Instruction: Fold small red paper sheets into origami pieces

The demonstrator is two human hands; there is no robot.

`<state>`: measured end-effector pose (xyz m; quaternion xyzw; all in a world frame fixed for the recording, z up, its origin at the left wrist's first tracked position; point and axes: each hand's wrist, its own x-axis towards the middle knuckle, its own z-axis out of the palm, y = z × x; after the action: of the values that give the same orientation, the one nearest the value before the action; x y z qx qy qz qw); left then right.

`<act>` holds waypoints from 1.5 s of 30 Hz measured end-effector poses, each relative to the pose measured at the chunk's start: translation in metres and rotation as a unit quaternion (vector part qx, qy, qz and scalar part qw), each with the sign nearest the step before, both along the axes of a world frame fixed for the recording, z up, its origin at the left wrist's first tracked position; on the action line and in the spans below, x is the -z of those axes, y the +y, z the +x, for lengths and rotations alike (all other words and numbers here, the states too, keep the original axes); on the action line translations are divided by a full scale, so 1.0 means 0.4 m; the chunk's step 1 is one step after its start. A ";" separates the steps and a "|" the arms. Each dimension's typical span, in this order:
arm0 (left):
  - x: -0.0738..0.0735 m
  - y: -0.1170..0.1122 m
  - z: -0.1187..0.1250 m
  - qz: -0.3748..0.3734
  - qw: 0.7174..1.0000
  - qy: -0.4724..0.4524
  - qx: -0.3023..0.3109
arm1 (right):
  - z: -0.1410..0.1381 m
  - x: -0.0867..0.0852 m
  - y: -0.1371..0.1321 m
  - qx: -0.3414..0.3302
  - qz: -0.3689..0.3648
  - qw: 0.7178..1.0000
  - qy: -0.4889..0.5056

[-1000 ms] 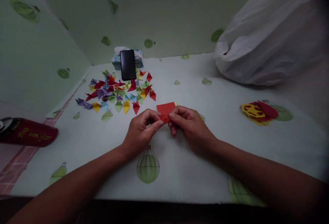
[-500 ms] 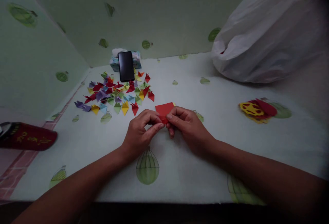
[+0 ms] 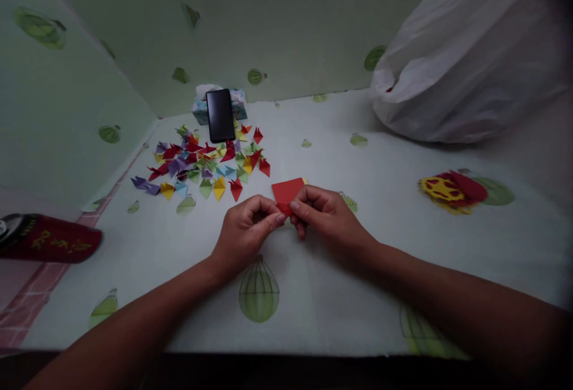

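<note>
Between my hands is a small folded piece of red paper, partly covered by fingers. My left hand pinches its left side between thumb and forefinger. On the right side, my right hand grips it with thumb and fingers, the other fingers curled below. Just behind the fingertips lies a stack of square paper, red on top with a yellowish edge showing at its right. Many folded paper cranes in red, yellow, green, blue and purple are spread beyond my left hand.
A black phone leans on a tissue box at the back. At far left lies a red can. A large white plastic bag fills the back right, with red and yellow cut-out pieces in front of it.
Both hands keep their pinch on the red paper, with only slight finger shifts. The whole view has moved a little, so things sit slightly farther right.
</note>
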<state>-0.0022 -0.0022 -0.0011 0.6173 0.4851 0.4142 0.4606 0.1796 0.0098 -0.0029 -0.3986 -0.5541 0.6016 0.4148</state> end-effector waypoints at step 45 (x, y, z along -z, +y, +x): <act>-0.005 -0.010 0.017 -0.113 0.987 -0.103 -0.051 | -0.018 0.025 -0.004 -0.012 -0.056 0.996 0.067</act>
<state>0.0046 -0.0062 0.0011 0.4899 0.5095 0.4409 0.5532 0.1723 0.0083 -0.0130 -0.3733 -0.4948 0.6622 0.4211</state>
